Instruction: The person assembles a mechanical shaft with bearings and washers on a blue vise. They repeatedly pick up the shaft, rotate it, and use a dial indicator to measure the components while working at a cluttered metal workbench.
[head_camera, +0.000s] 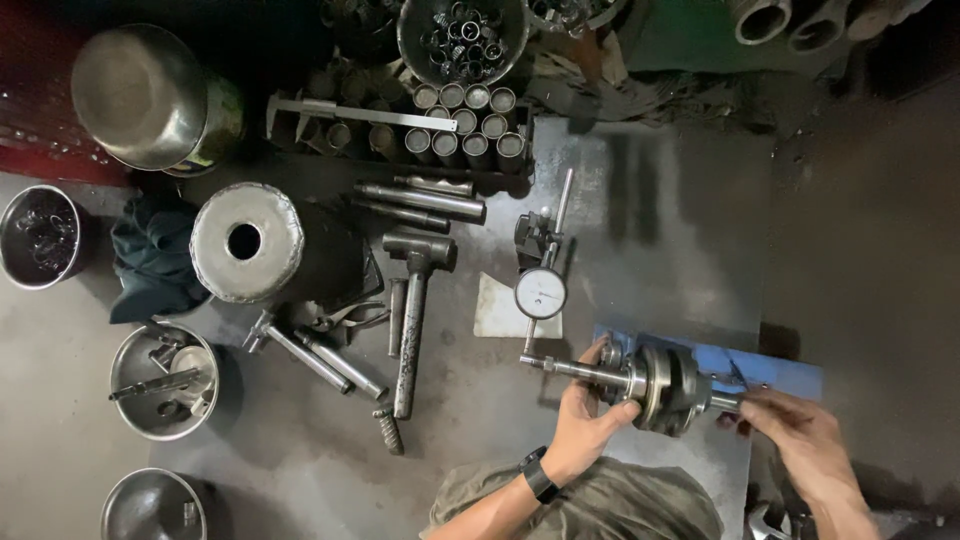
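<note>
A: Position check. Where's the crankshaft assembly (655, 385)?

B: Lying across a blue stand (790, 372) on the dark steel plate (660, 230), shaft ends pointing left and right. Left hand (580, 420) wraps the long left shaft just beside the flywheel webs, thumb on top, fingers curled under and closed around it. Black watch (538, 472) on that wrist.

A: Right hand (800, 430)?

B: Fingertips pressed together, pinching the short right shaft end. Firm grip or only a steadying touch, I cannot tell.

A: Gauge?

B: Dial indicator (541, 293) on its stand, just beyond the left fingertips, above the far shaft tip. Its plunger seems to point down toward the shaft; contact not clear.

A: How would you handle the piece from here?

B: Judgement only: keep both grips light and even, so the shaft sits in its supports rather than being lifted by the fingers. Turn slowly, no side push toward the gauge. Keep the thumb clear of the plunger.

A: Surroundings?

B: Further left of the left knuckles, a hammer (412, 320) lies handle toward the person, with steel punches (315, 355) beside it. Beyond those, a large hollow steel cylinder (247, 242). Far side, a tray of sleeves (465, 125) and a bowl of rings (462, 40). Metal bowls (165, 380) along the left edge.
</note>
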